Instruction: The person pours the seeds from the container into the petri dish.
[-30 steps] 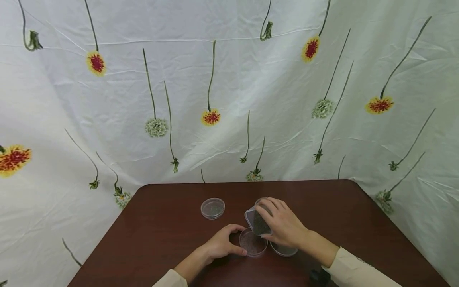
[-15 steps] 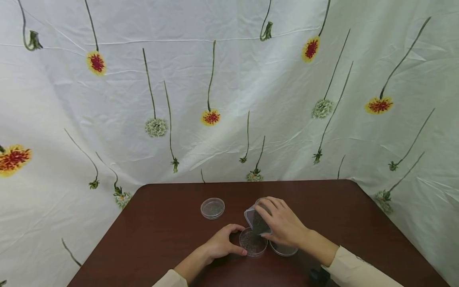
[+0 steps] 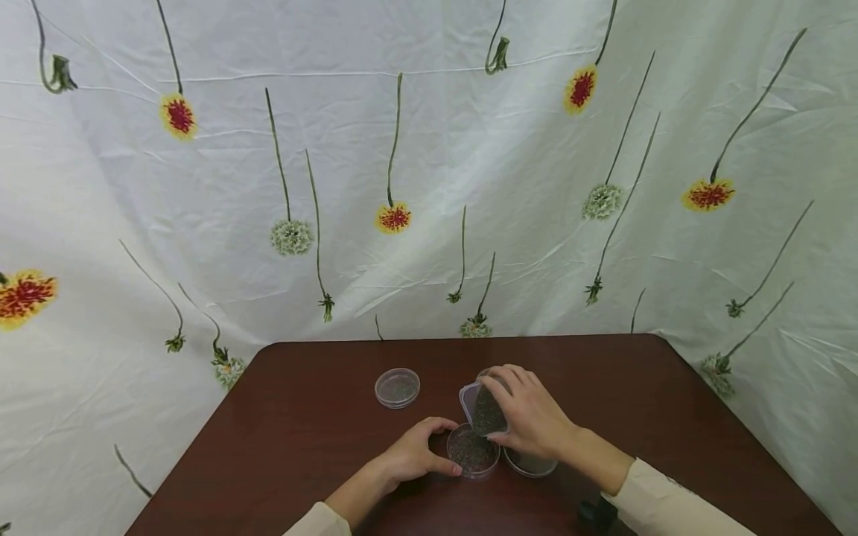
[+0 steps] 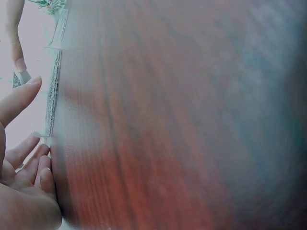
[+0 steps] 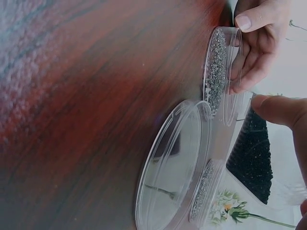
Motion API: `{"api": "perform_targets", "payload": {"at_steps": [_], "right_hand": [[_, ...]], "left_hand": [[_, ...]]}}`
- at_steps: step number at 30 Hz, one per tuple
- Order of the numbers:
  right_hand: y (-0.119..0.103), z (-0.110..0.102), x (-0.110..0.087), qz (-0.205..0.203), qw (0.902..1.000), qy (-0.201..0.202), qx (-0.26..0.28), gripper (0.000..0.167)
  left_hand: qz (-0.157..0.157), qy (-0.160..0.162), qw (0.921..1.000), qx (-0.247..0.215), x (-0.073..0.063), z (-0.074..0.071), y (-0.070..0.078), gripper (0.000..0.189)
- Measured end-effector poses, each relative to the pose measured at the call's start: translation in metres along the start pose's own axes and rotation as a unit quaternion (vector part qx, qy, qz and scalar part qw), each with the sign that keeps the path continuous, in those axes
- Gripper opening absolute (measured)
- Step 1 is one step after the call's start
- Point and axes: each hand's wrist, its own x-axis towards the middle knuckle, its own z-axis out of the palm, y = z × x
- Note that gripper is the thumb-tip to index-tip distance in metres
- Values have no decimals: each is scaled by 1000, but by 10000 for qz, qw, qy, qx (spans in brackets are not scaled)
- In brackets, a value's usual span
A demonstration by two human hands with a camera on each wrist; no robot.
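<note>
My left hand (image 3: pixel 415 450) grips the side of a clear petri dish (image 3: pixel 472 455) between thumb and fingers on the table. A layer of dark grey grains (image 5: pixel 217 67) covers that dish's floor. My right hand (image 3: pixel 532 423) holds a clear plastic tub (image 3: pixel 471 400), tilted with its lower corner over the dish. Dark, fine granules (image 5: pixel 253 155) lie banked inside the tub. In the left wrist view, the thumb and fingers of my left hand (image 4: pixel 24 177) lie around the dish (image 4: pixel 53 96), seen edge-on. Part of the tub is hidden behind the right hand's fingers.
A petri dish without grains (image 5: pixel 168 163) stands against the gripped one, partly beneath my right hand. Another dish (image 3: pixel 398 388) sits farther back on the left. A third dish (image 5: pixel 204 189), holding grains, stands behind the tub. The brown table (image 3: pixel 322 424) ends at a flowered cloth (image 3: pixel 429 164).
Grains have spread over the floor of the gripped dish, which looked nearly bare a second ago. The tub stays tilted and has shifted only slightly; the left hand keeps its place.
</note>
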Motion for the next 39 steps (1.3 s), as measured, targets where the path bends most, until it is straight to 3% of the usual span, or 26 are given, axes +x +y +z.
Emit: {"api": "perform_targets", "payload": {"at_steps": [8,19,30,39], "right_hand": [[-1,2,1,660,9957,-16,650,97],[-5,0,3,1596,9696,14,1854,96],[-5,-5,7,2475,9120,11,3270,95],[-7,-8,11,2725,8882,53,3699,93]], "left_hand": [[93,46,9999,28,0,0,1,61],[145,37,9999,33,0,1,-2,61],[171,50,9998,-35,1,1,-2,61],[154,58,9999,-7,1,1,-1,61]]}}
